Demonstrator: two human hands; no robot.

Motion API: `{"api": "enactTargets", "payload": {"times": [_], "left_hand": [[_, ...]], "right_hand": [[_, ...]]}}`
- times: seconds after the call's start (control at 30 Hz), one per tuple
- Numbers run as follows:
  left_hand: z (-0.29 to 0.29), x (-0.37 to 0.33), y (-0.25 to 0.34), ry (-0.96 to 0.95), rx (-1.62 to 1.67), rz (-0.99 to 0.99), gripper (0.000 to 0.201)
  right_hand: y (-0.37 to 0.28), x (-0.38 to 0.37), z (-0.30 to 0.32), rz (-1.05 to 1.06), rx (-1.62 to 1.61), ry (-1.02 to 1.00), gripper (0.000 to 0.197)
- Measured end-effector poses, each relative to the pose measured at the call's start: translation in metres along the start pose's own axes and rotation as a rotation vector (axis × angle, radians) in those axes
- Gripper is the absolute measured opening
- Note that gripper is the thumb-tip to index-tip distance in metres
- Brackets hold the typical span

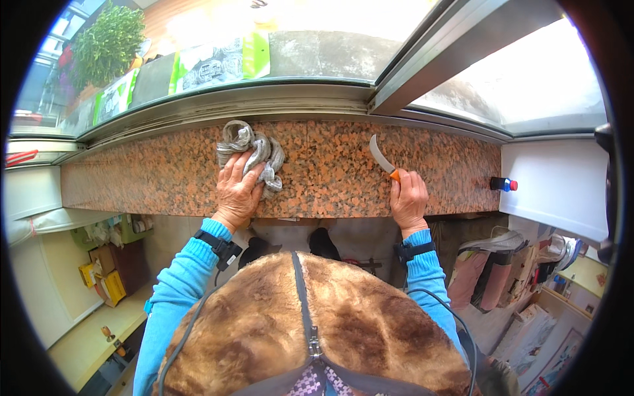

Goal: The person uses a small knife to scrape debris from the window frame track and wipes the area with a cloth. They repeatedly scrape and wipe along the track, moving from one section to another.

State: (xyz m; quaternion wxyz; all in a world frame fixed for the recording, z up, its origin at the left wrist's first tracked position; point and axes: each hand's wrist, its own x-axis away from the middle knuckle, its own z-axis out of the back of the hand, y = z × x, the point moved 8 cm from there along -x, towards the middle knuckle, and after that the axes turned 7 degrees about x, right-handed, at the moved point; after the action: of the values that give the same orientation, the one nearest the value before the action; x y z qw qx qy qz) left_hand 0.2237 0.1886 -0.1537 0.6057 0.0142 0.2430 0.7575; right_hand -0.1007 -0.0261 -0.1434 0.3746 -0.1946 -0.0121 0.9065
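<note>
On the speckled red-brown granite sill (323, 158), my left hand (236, 191) lies over a crumpled grey cloth (267, 148), fingers bent into its lower left folds. The cloth is bunched up near the window frame. To the right, my right hand (410, 198) is wrapped round the orange handle of a small curved knife (381, 155). Its hooked blade points away from me and slightly left, over the sill. Most of the handle is hidden in my fist. A wide gap of bare granite separates blade and cloth.
A metal window frame (238, 99) runs along the sill's far side. Beyond the glass are green-and-white bags (218, 63) and a leafy plant (109, 43). A small dark bottle with a red cap (504, 184) lies at the sill's right end. Shoes (492, 241) sit lower right.
</note>
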Motion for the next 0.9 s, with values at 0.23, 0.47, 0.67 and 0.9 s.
{"api": "enactTargets", "payload": {"times": [0.23, 0.47, 0.67, 0.9], "left_hand": [[0.01, -0.004, -0.003, -0.022, 0.19, -0.022, 0.044], [0.094, -0.056, -0.001, 0.142, 0.064, -0.2, 0.031], [0.127, -0.115, 0.007, 0.093, 0.444, -0.066, 0.023], [0.069, -0.17, 0.037, 0.029, 0.539, 0.023, 0.018]], "right_hand": [[-0.043, 0.016, -0.01, -0.422, -0.048, 0.194, 0.024], [-0.059, 0.022, -0.015, -0.563, 0.064, 0.317, 0.022], [-0.056, 0.026, -0.016, -0.575, 0.04, 0.329, 0.022], [-0.055, 0.024, -0.014, -0.556, 0.007, 0.305, 0.023]]}}
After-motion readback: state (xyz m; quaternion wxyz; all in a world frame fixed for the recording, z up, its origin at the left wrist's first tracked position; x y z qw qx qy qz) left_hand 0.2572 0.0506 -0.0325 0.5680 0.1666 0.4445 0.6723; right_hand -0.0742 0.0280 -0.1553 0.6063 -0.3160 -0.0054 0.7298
